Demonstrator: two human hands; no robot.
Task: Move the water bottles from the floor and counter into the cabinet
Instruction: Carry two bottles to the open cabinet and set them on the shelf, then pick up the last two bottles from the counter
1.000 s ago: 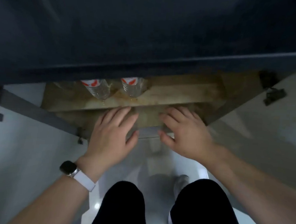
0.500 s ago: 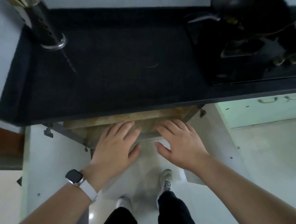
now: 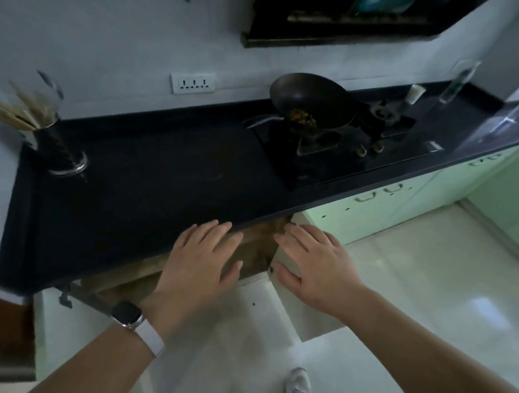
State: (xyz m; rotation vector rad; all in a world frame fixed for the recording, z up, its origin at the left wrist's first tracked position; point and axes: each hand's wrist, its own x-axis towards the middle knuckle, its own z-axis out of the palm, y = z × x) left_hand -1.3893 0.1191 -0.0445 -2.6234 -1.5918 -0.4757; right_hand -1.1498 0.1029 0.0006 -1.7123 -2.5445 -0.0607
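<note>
Both hands are hanging flat and holding nothing, the left hand (image 3: 201, 261) and right hand (image 3: 315, 265) in front of the open cabinet (image 3: 256, 247) under the counter (image 3: 149, 189), so I think the person is looking for more bottles, though none are showing now.

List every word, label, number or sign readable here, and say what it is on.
None can be read.
Watch on the left wrist: screen dark, nothing showing.
Wall socket: only plug holes, no lettering.
Stove: any markings too blurred to read.
</note>
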